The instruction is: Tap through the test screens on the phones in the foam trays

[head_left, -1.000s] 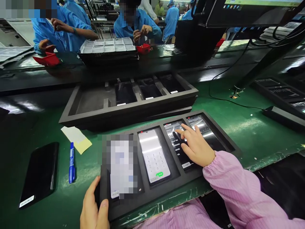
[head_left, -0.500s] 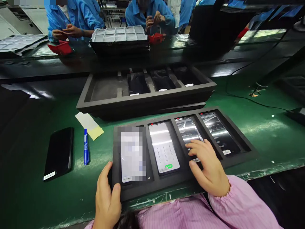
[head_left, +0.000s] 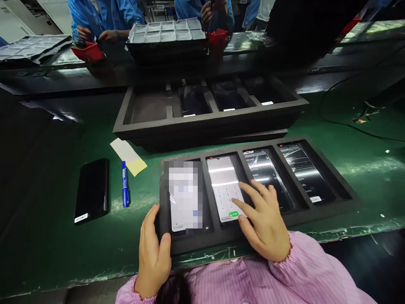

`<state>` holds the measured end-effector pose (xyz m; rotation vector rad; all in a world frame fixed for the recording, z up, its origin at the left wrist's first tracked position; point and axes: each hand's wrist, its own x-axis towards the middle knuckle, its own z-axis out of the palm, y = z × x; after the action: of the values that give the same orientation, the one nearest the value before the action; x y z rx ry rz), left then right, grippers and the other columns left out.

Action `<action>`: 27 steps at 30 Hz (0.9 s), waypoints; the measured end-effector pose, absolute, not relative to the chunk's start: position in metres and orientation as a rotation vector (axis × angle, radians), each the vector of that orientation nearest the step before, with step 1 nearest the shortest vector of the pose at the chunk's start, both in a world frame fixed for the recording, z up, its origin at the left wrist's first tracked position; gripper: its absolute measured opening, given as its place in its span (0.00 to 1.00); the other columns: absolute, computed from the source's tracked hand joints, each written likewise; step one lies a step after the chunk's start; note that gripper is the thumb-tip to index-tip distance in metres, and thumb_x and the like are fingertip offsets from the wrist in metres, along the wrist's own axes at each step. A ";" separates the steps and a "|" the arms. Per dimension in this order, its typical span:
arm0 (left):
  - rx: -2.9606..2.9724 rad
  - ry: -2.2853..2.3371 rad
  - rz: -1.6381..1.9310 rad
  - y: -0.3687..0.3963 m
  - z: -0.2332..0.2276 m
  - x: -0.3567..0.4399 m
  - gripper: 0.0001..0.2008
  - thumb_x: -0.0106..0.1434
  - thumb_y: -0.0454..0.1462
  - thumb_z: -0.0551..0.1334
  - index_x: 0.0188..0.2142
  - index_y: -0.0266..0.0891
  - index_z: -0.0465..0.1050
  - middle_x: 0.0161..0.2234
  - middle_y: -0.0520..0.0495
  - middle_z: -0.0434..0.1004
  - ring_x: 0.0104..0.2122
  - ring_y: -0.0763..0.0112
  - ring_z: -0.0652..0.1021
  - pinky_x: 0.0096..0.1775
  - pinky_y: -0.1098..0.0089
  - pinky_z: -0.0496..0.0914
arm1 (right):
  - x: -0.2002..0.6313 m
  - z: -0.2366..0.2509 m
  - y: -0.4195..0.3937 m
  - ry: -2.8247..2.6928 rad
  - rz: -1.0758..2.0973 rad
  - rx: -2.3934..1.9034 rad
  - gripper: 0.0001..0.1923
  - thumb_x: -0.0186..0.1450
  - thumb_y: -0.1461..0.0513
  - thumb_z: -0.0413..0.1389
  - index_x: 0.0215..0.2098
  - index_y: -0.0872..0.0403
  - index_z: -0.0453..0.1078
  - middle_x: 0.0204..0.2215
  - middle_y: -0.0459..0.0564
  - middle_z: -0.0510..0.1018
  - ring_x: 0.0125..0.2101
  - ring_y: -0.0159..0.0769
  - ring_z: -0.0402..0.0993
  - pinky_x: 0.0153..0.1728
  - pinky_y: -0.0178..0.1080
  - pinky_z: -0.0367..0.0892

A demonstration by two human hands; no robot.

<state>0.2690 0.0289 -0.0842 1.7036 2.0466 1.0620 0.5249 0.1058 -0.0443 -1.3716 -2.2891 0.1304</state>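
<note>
In front of me lies a dark foam tray [head_left: 209, 245] with several smartphones in its slots. My left hand [head_left: 155, 249] grips its left end, thumb on the rim and fingers along the side. Over the second phone from the left [head_left: 222, 175], which shows a dial keypad with a green button, my right hand [head_left: 264, 221] spreads its fingers; a fingertip is at the keypad. The leftmost phone [head_left: 177, 202] has a light screen, partly blurred out. Two phones on the right, a nearer one [head_left: 264, 169] and the rightmost [head_left: 305, 169], show dark screens with text lines.
Behind stands a deeper foam tray [head_left: 205, 120] holding dark phones. At left on the green table [head_left: 104, 249] lie a black phone [head_left: 91, 190], a blue marker [head_left: 125, 183] and paper slips [head_left: 128, 156]. Across the bench, people in blue work near red bins [head_left: 88, 52] and a gridded tray [head_left: 167, 31].
My right hand has moved left from the third phone to the keypad of the second one. My left hand stays on the tray's end. The whole view has shifted slightly.
</note>
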 end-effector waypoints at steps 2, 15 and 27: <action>1.712 2.056 1.058 0.029 -0.084 0.269 0.24 0.67 0.41 0.47 0.61 0.38 0.53 0.58 0.40 0.62 0.57 0.60 0.65 0.57 0.59 0.61 | 0.527 -0.045 0.106 -2.217 0.068 -1.438 0.14 0.64 0.63 0.46 0.38 0.56 0.73 0.52 0.59 0.69 0.57 0.57 0.55 0.52 0.69 0.49; 1.697 2.072 1.063 0.031 -0.083 0.269 0.24 0.67 0.42 0.48 0.60 0.39 0.54 0.57 0.40 0.63 0.57 0.59 0.65 0.56 0.58 0.61 | 0.518 -0.044 0.102 -2.204 0.259 -1.282 0.15 0.64 0.63 0.45 0.39 0.53 0.73 0.53 0.55 0.69 0.59 0.51 0.53 0.57 0.65 0.45; 1.706 2.051 1.078 0.031 -0.084 0.269 0.23 0.67 0.41 0.47 0.61 0.40 0.53 0.58 0.41 0.62 0.57 0.62 0.65 0.56 0.62 0.60 | 0.526 -0.045 0.126 -2.326 -0.026 -1.570 0.19 0.65 0.60 0.44 0.48 0.55 0.70 0.54 0.61 0.65 0.56 0.60 0.55 0.47 0.68 0.58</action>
<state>0.2693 0.0307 -0.0835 1.7056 2.0510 1.0776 0.5258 0.1264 -0.0449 -1.5704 -2.3263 -0.0264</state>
